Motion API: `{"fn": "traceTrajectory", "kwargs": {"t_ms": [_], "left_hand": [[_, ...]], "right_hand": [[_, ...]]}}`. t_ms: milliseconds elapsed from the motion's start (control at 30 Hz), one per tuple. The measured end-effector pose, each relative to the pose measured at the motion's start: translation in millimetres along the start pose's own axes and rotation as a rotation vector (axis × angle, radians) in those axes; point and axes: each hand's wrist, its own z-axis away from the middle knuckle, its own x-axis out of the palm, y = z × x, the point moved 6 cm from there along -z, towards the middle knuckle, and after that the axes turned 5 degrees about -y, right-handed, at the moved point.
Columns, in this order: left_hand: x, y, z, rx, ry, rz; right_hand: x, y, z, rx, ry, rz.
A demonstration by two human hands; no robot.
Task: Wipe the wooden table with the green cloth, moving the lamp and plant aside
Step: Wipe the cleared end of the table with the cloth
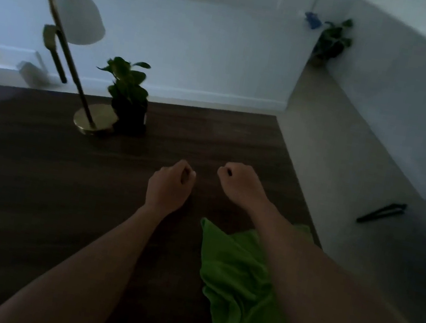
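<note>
The dark wooden table (33,172) fills the lower left of the view. A brass lamp (91,118) with a white shade stands at its far side, and a small potted plant (129,106) in a dark pot sits right beside the lamp's base. The green cloth (236,279) lies crumpled near the table's right edge, partly under my right forearm. My left hand (169,185) and my right hand (241,185) hover over the middle of the table as loose fists, holding nothing, a short way in front of the plant.
A white low wall runs behind the table. Grey carpet lies to the right, with a grey chair on black legs (385,213) close to the table's right side. Another potted plant (332,41) and a blue object (312,20) sit in the far corner.
</note>
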Motion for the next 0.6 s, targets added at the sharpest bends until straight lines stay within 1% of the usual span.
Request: {"fn": "traceTrajectory", "kwargs": {"t_ms": [100,200,300,367,433,500,533,600], "left_hand": [[23,31,36,0.098,-0.049,-0.011],[35,43,66,0.137,-0.062,-0.009],[44,49,90,0.177,-0.082,-0.023],[45,51,99,0.183,-0.069,-0.023],[46,52,103,0.186,-0.056,-0.047],[46,54,102,0.183,-0.049,-0.078],[47,54,101,0.173,-0.047,-0.086],[49,55,95,0.159,-0.042,-0.102]], "right_hand": [[6,38,50,0.007,0.074,0.012],[7,61,91,0.016,0.158,0.007],[-4,77,133,-0.022,0.306,-0.041],[-9,81,156,-0.033,0.343,-0.043],[0,86,172,0.011,0.270,0.064],[24,98,183,0.118,0.129,0.214],[38,102,190,0.140,0.081,0.261],[57,104,198,0.112,0.095,0.314]]}}
